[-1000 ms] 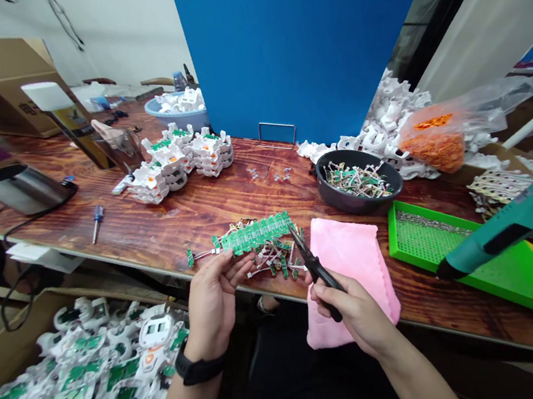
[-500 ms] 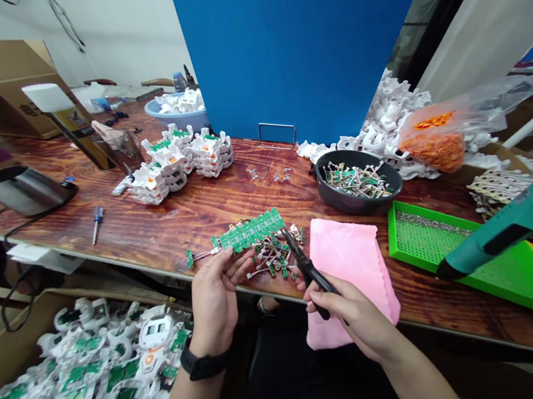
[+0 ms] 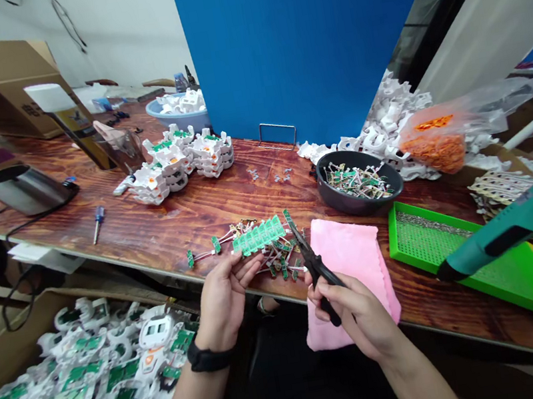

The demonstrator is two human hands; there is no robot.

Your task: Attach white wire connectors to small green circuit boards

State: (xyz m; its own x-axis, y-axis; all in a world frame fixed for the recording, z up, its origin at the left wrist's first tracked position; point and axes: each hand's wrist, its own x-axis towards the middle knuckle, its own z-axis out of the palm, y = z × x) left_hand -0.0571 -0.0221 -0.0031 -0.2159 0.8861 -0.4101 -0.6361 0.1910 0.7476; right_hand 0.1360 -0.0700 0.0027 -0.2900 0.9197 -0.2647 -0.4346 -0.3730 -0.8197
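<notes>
My left hand (image 3: 223, 294) holds a strip of small green circuit boards (image 3: 258, 236) above the front edge of the wooden table (image 3: 206, 202). My right hand (image 3: 355, 310) grips black pliers (image 3: 313, 263), whose tip points up at the right end of the strip. A small green piece (image 3: 288, 215) sits at the plier tip, apart from the strip. Below the strip lies a heap of small wired boards (image 3: 278, 258). A pink cloth (image 3: 350, 260) lies just right of the pliers.
A dark bowl of wired boards (image 3: 358, 179), a green tray (image 3: 461, 249) and a teal tool (image 3: 517, 220) lie to the right. White housings (image 3: 179, 159) are stacked behind. More housings fill a bin (image 3: 73, 385) below left. A screwdriver (image 3: 96, 221) and metal pot (image 3: 22, 187) sit left.
The green strip in my left hand is shorter. The pliers have shifted slightly right, with a small green piece now separate at their tip.
</notes>
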